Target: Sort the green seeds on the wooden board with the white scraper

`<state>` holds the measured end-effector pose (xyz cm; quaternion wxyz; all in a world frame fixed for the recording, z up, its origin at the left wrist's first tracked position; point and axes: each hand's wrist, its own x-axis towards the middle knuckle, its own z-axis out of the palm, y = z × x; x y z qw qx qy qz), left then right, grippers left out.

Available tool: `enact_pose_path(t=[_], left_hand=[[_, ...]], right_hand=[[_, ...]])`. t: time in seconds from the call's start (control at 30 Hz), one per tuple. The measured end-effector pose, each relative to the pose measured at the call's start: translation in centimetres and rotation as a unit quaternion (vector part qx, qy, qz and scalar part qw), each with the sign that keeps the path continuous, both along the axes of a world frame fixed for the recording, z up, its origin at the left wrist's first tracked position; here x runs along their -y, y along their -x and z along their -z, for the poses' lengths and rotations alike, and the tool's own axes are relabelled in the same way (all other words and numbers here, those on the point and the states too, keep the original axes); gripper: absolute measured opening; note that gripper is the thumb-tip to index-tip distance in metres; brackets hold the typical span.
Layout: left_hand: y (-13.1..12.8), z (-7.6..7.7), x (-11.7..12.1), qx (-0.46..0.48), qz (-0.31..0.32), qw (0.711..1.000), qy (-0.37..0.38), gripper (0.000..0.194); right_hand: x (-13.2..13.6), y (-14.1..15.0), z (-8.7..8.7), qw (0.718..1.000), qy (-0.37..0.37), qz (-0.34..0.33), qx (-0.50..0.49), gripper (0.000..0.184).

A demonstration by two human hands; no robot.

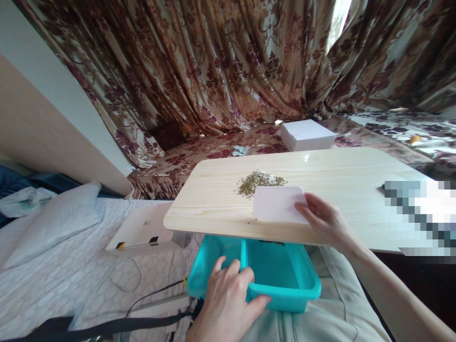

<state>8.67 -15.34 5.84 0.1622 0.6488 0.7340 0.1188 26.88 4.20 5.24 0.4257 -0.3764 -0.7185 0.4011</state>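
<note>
My right hand pinches the right edge of a thin white plastic scraper board between thumb and fingers. The board is tilted above the near edge of the light wooden table. Just behind it lies a loose pile of small green-brown grains mixed with some white bits. Below the table edge, a turquoise divided bin rests at my lap. My left hand grips its near rim by the divider, thumb outside and fingers reaching over. A little dark material shows at the far wall of the right compartment.
A white box sits behind the table on a patterned ledge, with a bluish cloth to its left. A blurred-out object lies on the table's right end. To the left are a bed with a pillow, a flat white carton and cables.
</note>
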Motion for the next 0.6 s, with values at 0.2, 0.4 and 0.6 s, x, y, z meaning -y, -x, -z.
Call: enact_pose_path(t=[0.2,0.4,0.6], left_hand=[[-0.1,0.3,0.0,-0.002,0.0,1.0,-0.008,0.016],[0.5,0.0,0.7,-0.018,-0.028,0.999,-0.01,0.017],[1.7,-0.5,1.2,-0.035,-0.048,0.998,0.011,0.017]], right_hand=[[0.1,-0.1,0.0,1.0,0.001,-0.005,-0.019,0.019],[0.1,1.0,0.2,1.0,0.005,-0.022,-0.003,0.02],[0.3,2.5,0.9,0.999,0.011,-0.044,0.003,0.023]])
